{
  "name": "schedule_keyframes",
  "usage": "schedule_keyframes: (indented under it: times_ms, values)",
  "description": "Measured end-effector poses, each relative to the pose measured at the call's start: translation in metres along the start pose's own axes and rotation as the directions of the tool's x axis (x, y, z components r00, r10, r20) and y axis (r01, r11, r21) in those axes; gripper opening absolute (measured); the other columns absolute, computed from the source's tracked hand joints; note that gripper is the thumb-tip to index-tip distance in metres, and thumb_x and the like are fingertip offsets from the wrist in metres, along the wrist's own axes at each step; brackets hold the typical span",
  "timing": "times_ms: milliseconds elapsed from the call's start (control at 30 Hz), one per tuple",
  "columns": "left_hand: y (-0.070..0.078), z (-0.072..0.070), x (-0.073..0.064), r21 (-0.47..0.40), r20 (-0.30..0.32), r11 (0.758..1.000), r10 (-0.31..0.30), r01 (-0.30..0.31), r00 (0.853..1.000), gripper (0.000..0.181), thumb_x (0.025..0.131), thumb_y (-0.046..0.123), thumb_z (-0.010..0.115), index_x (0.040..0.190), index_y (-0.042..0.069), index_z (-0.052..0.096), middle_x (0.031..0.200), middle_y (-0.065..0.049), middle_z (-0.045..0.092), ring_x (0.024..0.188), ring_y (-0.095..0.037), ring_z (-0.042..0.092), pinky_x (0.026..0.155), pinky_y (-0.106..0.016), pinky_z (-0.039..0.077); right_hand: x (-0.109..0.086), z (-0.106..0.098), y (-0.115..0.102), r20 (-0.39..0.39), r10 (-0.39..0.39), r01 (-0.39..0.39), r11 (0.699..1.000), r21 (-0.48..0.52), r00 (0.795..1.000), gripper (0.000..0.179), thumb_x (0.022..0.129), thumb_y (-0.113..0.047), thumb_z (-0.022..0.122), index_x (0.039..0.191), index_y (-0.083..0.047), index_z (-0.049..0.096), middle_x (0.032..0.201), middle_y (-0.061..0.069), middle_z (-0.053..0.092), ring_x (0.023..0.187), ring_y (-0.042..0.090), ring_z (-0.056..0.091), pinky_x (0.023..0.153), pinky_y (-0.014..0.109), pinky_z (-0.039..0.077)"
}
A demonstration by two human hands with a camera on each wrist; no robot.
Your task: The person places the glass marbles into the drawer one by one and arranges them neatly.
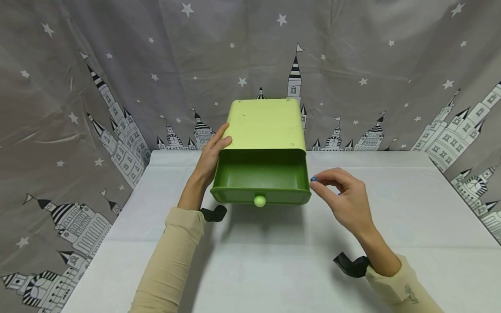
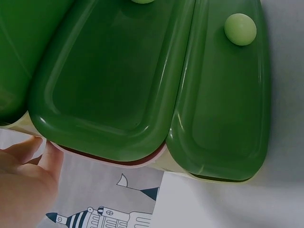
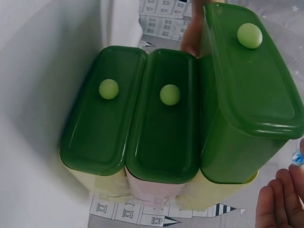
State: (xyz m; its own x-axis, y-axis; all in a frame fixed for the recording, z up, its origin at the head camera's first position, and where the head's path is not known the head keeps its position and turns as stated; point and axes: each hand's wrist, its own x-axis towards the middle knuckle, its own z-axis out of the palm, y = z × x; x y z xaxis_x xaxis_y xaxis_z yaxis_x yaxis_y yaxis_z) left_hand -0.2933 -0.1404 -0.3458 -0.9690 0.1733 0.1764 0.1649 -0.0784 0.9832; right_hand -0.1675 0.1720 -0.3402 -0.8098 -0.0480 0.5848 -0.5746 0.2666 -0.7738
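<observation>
A small drawer unit (image 1: 266,124) with a yellow-green top stands on the white table. Its dark green top drawer (image 1: 262,195) is pulled out, and the visible part of its floor is bare. My left hand (image 1: 209,158) rests against the unit's left side, fingers fairly straight and touching the casing. To the right of the drawer, my right hand (image 1: 346,198) pinches a small blue-and-white marble (image 3: 298,157) between thumb and fingertips. A speck of blue also shows behind the right thumb, too small to identify.
Below the pulled-out drawer, a middle drawer (image 3: 164,128) and a bottom drawer (image 3: 102,128) are closed, each with a round light green knob. White cloth covers the table (image 1: 266,269). Behind it hangs a grey curtain (image 1: 235,56) printed with castles and stars.
</observation>
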Motion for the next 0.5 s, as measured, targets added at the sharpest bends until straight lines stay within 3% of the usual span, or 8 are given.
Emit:
schedule_keyframes:
  times_ms: [500]
  values:
    - [-0.0007, 0.0005, 0.0006, 0.017, -0.002, 1.000, 0.009, -0.009, 1.000, 0.061, 0.102, 0.026, 0.050, 0.158, 0.021, 0.027, 0.163, 0.002, 0.017, 0.145, -0.011, 0.021, 0.115, -0.034, 0.024, 0.0068, 0.0093, -0.0037, 0.018, -0.014, 0.014, 0.999, -0.036, 1.000, 0.013, 0.084, 0.006, 0.074, 0.097, 0.001, 0.074, 0.094, 0.006, 0.067, 0.086, 0.013, 0.061, 0.082, 0.022, 0.050]
